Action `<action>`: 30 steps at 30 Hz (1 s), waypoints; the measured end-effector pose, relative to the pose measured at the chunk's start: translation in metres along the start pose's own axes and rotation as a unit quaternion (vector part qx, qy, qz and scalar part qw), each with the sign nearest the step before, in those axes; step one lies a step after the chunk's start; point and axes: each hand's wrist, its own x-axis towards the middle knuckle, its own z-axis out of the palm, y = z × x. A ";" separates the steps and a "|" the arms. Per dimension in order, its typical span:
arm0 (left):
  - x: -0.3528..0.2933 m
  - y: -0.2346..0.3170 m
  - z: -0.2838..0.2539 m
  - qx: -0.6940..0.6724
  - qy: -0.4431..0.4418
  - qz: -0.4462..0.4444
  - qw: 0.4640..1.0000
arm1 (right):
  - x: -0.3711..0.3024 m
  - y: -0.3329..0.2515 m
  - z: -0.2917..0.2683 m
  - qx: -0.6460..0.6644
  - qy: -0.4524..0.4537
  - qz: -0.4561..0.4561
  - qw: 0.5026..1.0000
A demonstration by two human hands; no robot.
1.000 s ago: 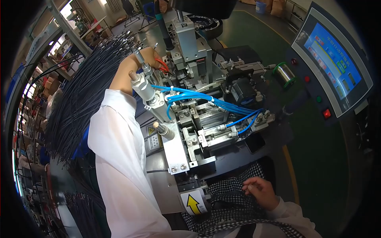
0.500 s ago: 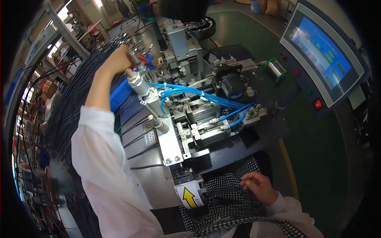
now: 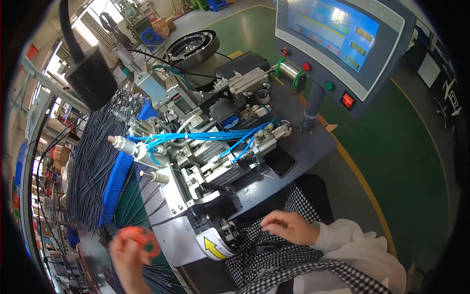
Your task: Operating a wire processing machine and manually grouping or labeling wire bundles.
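Green floor (image 3: 411,166) across right side, bordered by curved yellow line (image 3: 366,182); grey strip of floor inside it. Pale wall (image 3: 167,8) along far edge. Bright windows (image 3: 84,32) upper left, daylight entering there. Blue stools (image 3: 150,37) toward back, brown sacks (image 3: 160,27) near one. Metal frame (image 3: 35,115) at left; cluttered shelving (image 3: 55,215) beyond, details too small to tell.

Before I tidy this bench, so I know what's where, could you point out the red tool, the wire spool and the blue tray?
Red tool (image 3: 139,234): head view, on its blurred red part.
Wire spool (image 3: 290,71): head view, on the wound wire.
Blue tray (image 3: 116,183): head view, on its long side.
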 end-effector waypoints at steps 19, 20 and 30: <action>-0.055 -0.034 0.155 -0.087 -0.327 -0.070 0.938 | 0.007 -0.053 -0.069 -0.126 0.155 -0.094 0.975; -0.048 -0.040 0.130 -0.074 -0.316 -0.030 0.945 | 0.016 -0.055 -0.081 -0.243 0.197 -0.105 0.944; 0.062 -0.068 0.013 -0.029 0.099 0.137 0.985 | 0.094 0.000 -0.140 -0.731 0.289 -0.037 0.617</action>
